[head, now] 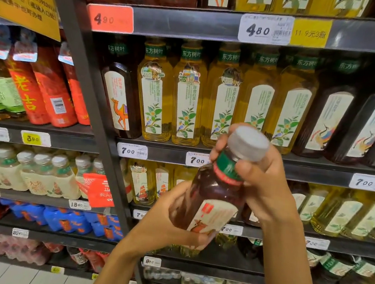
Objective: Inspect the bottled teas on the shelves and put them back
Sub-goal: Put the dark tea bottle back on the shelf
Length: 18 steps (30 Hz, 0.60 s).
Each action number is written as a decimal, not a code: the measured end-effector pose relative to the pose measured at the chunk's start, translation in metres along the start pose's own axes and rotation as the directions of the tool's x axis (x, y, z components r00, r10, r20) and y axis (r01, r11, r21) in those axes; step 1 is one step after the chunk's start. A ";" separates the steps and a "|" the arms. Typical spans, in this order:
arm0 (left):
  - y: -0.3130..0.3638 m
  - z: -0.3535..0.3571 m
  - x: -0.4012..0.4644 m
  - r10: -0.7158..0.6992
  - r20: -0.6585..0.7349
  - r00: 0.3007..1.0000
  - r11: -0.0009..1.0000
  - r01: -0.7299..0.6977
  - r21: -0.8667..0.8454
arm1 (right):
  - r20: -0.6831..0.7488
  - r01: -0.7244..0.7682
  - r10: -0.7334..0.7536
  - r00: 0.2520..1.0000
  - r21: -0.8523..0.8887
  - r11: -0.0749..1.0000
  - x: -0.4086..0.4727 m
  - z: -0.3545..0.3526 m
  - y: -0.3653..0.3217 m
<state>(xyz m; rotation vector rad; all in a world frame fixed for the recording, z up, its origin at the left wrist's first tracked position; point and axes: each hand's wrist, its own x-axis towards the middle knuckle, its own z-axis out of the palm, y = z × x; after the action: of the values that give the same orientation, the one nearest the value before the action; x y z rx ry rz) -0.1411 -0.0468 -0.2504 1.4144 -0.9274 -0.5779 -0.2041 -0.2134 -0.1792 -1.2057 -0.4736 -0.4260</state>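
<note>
Hands grip dark tea bottle (210,196): left (167,223) base, right (259,180) neck.

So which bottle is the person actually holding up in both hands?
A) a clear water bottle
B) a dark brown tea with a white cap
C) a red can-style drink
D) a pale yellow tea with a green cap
B: the bottle gripped by the left hand at its base and the right hand near its neck holds dark brown liquid, and its cap is white.
</note>
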 end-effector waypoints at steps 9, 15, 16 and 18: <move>-0.004 0.009 -0.002 -0.100 -0.045 0.994 0.984 0.092 -0.151 | -0.226 -0.107 0.140 0.964 0.152 0.983 0.018 0.000 0.006; 0.006 0.019 0.021 -0.268 -0.304 0.914 0.945 0.188 -0.269 | -0.394 -0.121 0.116 0.912 0.012 0.993 0.028 0.010 -0.001; 0.006 0.020 0.025 -0.285 -0.315 0.905 0.930 0.183 -0.318 | -0.374 -0.120 0.116 0.920 0.013 0.993 0.031 0.010 -0.005; 0.010 0.019 0.028 -0.293 -0.265 0.919 0.881 0.151 -0.449 | -0.294 -0.125 0.121 0.948 0.007 0.992 0.035 0.006 -0.012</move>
<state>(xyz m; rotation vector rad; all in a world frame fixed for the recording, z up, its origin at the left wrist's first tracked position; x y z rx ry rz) -0.1435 -0.0791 -0.2371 1.1792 -0.3421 -0.6487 -0.1823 -0.2139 -0.1483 -1.1526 -0.1387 -0.4920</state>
